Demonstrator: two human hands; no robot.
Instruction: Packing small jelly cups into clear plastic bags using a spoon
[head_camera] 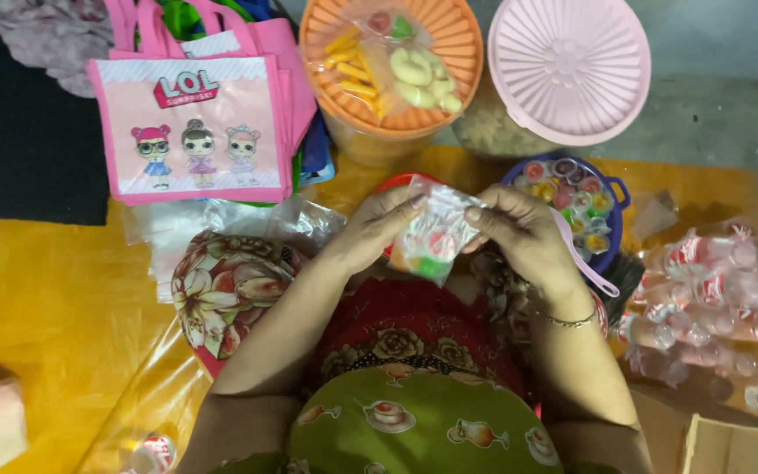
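Pink tote bag [195, 123] with cartoon doll print. Orange ribbed lid [449, 39]; pale pink ribbed lid [569, 66]. Blue bowl [618, 230] of multicoloured jelly cups. Clear packet [430, 235] with red, green, white sweets. Yellow-orange floor cloth [54, 290]. Red floral skirt [230, 285].

Both hands, left [377, 230] and right [519, 233], meet with fingers pinched, forearms angled inward.

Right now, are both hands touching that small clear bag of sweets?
Touching. The head view shows the left hand and right hand pinching the small clear bag from either side, fingertips on the plastic.
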